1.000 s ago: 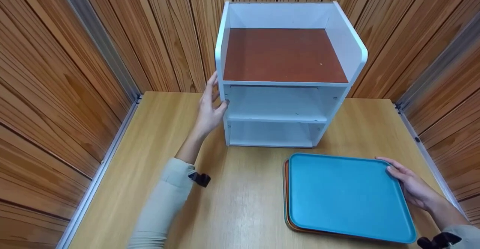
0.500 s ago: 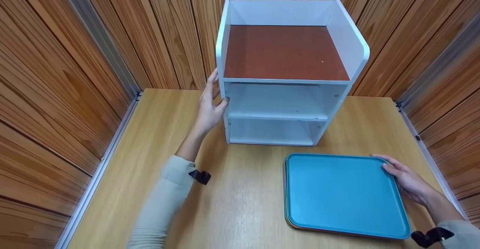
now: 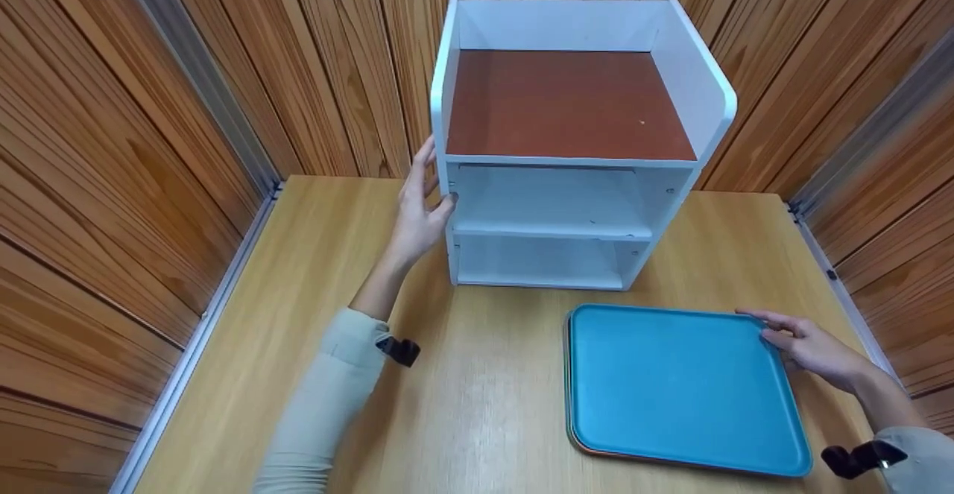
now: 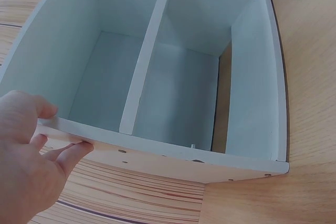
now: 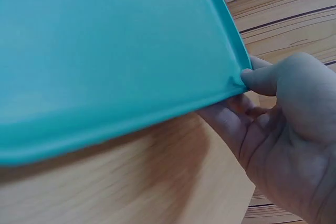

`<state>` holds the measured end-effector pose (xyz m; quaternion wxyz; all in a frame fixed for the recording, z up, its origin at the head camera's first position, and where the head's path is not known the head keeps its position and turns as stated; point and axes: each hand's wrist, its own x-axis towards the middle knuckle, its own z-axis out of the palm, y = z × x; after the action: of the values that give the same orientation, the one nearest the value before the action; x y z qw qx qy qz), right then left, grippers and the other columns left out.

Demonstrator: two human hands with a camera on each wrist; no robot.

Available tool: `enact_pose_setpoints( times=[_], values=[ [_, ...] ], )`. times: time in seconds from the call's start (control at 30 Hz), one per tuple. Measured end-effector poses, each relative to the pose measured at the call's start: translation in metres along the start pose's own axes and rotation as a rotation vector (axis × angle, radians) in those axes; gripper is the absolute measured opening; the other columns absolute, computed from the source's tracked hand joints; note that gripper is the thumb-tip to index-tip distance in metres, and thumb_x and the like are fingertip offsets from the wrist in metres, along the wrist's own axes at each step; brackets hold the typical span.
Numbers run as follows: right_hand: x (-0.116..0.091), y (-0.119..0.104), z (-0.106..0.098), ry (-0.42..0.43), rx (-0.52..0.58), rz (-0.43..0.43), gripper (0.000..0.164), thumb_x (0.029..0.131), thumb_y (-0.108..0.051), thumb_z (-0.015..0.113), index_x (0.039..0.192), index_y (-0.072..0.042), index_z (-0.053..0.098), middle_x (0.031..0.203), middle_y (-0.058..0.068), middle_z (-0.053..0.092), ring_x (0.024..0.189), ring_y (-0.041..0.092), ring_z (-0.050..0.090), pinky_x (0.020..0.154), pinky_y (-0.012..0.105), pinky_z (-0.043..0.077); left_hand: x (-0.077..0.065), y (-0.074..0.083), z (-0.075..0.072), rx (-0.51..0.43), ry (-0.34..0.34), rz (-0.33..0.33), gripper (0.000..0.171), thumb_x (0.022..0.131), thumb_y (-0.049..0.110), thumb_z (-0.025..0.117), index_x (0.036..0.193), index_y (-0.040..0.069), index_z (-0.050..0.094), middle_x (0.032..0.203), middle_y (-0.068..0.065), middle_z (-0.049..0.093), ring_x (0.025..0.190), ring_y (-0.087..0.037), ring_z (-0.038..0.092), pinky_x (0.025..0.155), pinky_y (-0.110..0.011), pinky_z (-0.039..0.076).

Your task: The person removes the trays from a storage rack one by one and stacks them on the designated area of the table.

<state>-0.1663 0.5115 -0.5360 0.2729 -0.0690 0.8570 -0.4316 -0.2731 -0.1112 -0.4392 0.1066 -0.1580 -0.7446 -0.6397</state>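
Observation:
My left hand grips the left side panel of a white shelf unit, thumb on the front edge and fingers along the outside. In the left wrist view the fingertips lie against the outer face. At the right, a blue rectangular tray lies on top of a stack; only thin rims of the lower trays show at its left side. My right hand pinches the blue tray's far right corner. The right wrist view has the thumb on the rim and the other fingers below it.
The shelf unit has a brown top board between raised sides, and two bare compartments below. It stands at the back of a wooden table. Wood-panelled walls enclose the table at the back and both sides, with metal strips along the side edges.
The blue tray has shifted slightly left, covering more of the trays under it. My right hand has moved left with it, its fingers now straighter. My left hand keeps its hold on the shelf unit.

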Motion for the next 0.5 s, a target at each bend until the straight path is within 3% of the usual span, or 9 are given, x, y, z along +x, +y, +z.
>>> enact_pose_setpoints(
  times=[0.13,0.2,0.3,0.37,0.5],
  values=[
    [0.0018,0.0004,0.0017,0.057,-0.079,-0.014,0.056,0.124,-0.02,0.036,0.174,0.003,0.031,0.172,0.044,0.038,0.117,-0.023,0.056,0.088,0.021,0.059,0.0002,-0.0009,0.0001,-0.001,-0.001,-0.004,0.086,0.107,-0.01,0.057,0.18,0.02,0.023,0.182,-0.019,0.033,0.168,-0.053,0.039,0.125,-0.073,0.049],
    [0.0026,0.0017,0.0031,0.105,-0.093,-0.014,0.054,0.124,-0.021,0.039,0.173,0.002,0.036,0.161,0.04,0.053,0.113,-0.018,0.059,0.084,0.023,0.06,0.0003,-0.0008,0.0001,0.001,0.001,-0.007,0.086,0.107,-0.01,0.058,0.18,0.02,0.024,0.182,-0.019,0.033,0.168,-0.053,0.039,0.125,-0.073,0.049],
    [0.003,0.003,0.0049,0.179,-0.087,0.001,0.05,0.123,-0.023,0.045,0.168,-0.001,0.046,0.143,0.021,0.066,0.105,-0.003,0.064,0.08,0.028,0.064,0.0006,-0.0003,0.0002,-0.003,0.001,-0.005,0.086,0.107,-0.009,0.058,0.18,0.02,0.024,0.182,-0.019,0.033,0.168,-0.053,0.039,0.124,-0.074,0.048],
    [0.0035,0.0039,0.0055,0.216,-0.091,0.006,0.047,0.122,-0.024,0.05,0.163,-0.001,0.052,0.135,0.007,0.066,0.102,0.003,0.065,0.079,0.029,0.066,0.0004,-0.0002,0.0002,-0.002,0.002,-0.003,0.085,0.107,-0.009,0.058,0.18,0.02,0.024,0.181,-0.019,0.034,0.168,-0.053,0.039,0.124,-0.074,0.049],
    [0.0057,0.0047,0.0064,0.237,-0.103,0.021,0.046,0.121,-0.022,0.051,0.158,0.004,0.057,0.134,0.009,0.069,0.101,0.003,0.065,0.079,0.029,0.068,0.0002,0.0003,-0.0003,0.001,0.004,-0.001,0.086,0.107,-0.008,0.059,0.18,0.021,0.024,0.18,-0.018,0.035,0.168,-0.052,0.039,0.125,-0.073,0.049]
  ],
)
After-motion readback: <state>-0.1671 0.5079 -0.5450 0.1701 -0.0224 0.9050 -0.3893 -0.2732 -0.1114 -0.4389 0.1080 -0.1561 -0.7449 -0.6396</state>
